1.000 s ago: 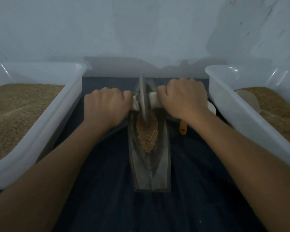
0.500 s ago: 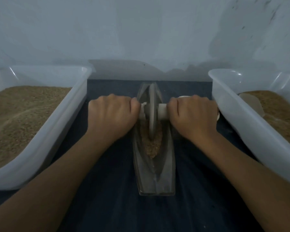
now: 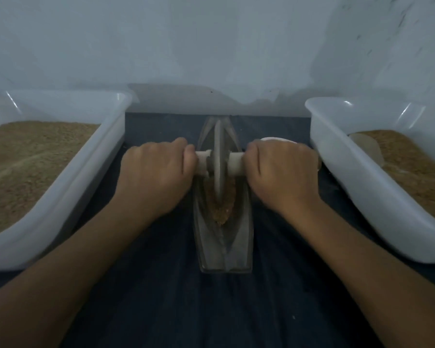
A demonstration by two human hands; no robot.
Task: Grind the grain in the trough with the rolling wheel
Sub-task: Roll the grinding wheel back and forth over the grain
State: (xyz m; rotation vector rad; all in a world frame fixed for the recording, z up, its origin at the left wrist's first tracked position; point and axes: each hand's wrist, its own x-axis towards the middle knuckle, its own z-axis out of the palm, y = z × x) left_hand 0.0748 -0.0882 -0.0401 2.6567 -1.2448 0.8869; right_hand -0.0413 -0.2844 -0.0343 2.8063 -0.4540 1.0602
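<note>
I am looking down at the trough (image 3: 224,249), a narrow boat-shaped metal channel lying on the dark cloth (image 3: 211,310) and running from 12 to 6 o'clock. The rolling wheel (image 3: 218,159) is standing upright in its groove, a little toward 12 o'clock of the middle, with the grain (image 3: 221,209) heaped in the channel just at its 6 o'clock side.

My left hand (image 3: 158,172) is gripping the pale axle (image 3: 234,163) at 9 o'clock of the wheel, fingers curled together around it; my right hand (image 3: 281,172) is doing the same at 3 o'clock. Both fists are sitting close against the disc.

I am judging the wheel to be heavy, stiff metal with a thin rim, so its own weight should be doing much of the crushing. The axle looks smooth, so a full wrap near the disc is the place to hold; even pressure from both sides should be keeping the disc from tipping. The grain is loose and light, likely to creep up the trough walls or spill.

White tubs are flanking the trough, one at 9 o'clock (image 3: 106,146) and one at 3 o'clock (image 3: 337,151), each holding more grain.
</note>
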